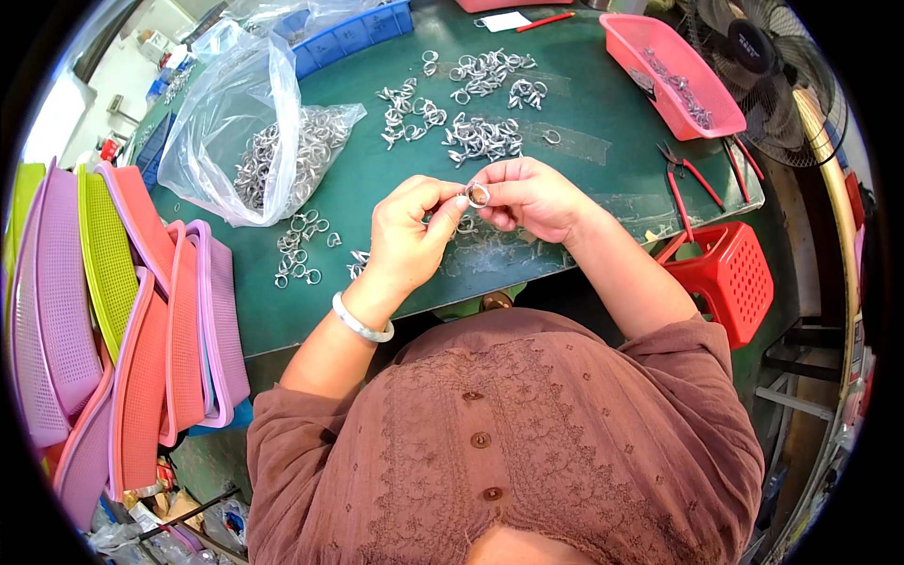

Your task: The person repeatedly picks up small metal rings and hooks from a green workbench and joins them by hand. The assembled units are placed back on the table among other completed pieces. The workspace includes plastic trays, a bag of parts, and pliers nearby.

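Note:
Between my two hands, just over the near part of the green table, is a silver-coloured metal ring [478, 195]. My left hand [411, 226] pinches it from the left with thumb and forefinger. From the other side my right hand [532, 200] grips the same ring, its other fingers curled. Beyond my hands lies a pile of similar rings [485, 138], with another heap [492, 71] farther back. A smaller scatter of rings [301, 250] rests left of my left hand. Some rings beside and under my hands are partly hidden.
A clear plastic bag [231, 122] full of rings stands at the left, before a blue tray [353, 38]. Far right are a pink basket [678, 85], red-handled pliers [680, 184] and a fan [753, 52]. Stacked coloured baskets [122, 311] flank the table; a red stool [734, 282] stands right.

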